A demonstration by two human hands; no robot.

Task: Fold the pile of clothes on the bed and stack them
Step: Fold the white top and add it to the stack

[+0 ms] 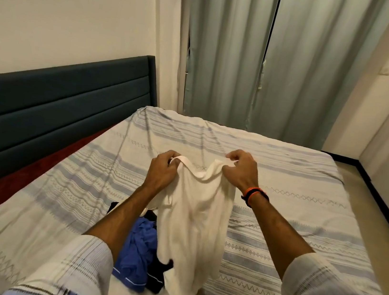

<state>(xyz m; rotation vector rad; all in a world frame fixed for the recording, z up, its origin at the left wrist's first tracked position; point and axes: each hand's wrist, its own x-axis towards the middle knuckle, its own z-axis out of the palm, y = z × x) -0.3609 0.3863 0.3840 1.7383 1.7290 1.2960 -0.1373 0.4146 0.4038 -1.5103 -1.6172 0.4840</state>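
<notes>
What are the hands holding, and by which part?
Both the left hand and right hand pinch the white shirt by its top edge, one at each end.

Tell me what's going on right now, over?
Left hand, right hand: grip on white garment, held up. Pile unfolded on bed. Nothing blocking.

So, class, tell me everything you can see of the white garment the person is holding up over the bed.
The white garment is plain, off-white, soft and thin like a knit undershirt. The left hand and right hand each grip a strap-like edge at its top, so it hangs lengthwise, creased and unfolded, with a scooped neckline sagging between the hands. Its lower end drapes over a blue garment and a black garment lying on the striped bedsheet. No print or label shows.
</notes>
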